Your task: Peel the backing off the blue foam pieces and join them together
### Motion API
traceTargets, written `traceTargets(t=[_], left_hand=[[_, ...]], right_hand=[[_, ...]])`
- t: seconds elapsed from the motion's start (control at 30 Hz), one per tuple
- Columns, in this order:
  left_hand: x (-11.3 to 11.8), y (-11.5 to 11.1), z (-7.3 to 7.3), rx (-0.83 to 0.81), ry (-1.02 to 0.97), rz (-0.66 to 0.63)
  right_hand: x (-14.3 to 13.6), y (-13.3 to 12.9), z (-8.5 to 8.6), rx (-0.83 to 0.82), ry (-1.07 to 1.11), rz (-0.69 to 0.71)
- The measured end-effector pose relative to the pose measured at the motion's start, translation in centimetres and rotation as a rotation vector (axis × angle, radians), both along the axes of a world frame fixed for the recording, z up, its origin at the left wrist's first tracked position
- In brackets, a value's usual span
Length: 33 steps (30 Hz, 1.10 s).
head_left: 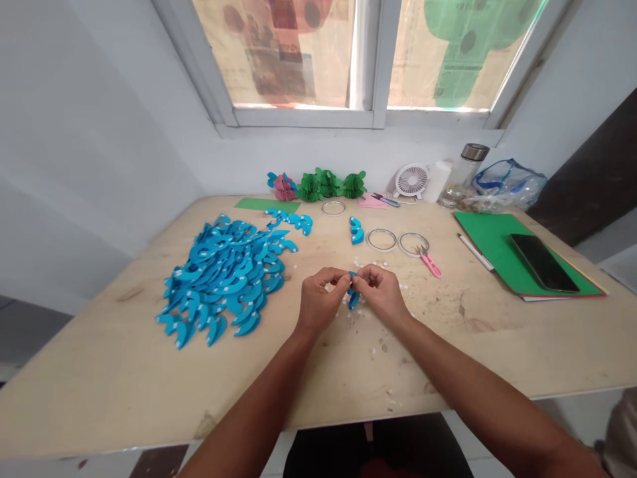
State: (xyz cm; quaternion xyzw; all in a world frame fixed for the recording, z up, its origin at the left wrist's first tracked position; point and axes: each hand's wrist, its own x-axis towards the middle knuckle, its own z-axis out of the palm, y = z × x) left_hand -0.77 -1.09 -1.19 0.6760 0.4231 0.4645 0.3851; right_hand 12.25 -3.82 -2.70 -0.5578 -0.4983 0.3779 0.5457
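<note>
My left hand (323, 297) and my right hand (382, 292) meet over the middle of the wooden table. Both pinch the top of a small blue paper piece (353, 301), whose lower part hangs between them. Fingers cover the rest of it. Small white bits lie around my hands. To the left spreads a big heap of blue curved paper pieces (223, 272) with white squares on them. Another blue piece (356, 230) rests beyond my hands, beside two rolls of tape (381, 239).
Pink snips (430, 262) lie right of my hands. Farther right are a pen (475, 251) and a black phone (542, 262) on green sheets (490, 232). Along the wall stand green paper figures (327, 184), a small fan (411, 180) and a bottle (462, 174).
</note>
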Motion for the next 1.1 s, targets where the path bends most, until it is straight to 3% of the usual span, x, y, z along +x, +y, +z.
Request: traceTargets(t=[0.6, 0.9, 1.1], left_hand=[[0.11, -0.13, -0.17, 0.148, 0.035, -0.006], [0.14, -0.11, 0.18, 0.115, 0.063, -0.010], [0.27, -0.39, 0.34, 0.205, 0.107, 0.036]], right_hand=[[0.05, -0.05, 0.05, -0.027, 0.036, 0.003], [-0.03, -0.20, 0.37, -0.019, 0.069, 0.035], [0.20, 0.19, -0.39, -0.044, -0.021, -0.001]])
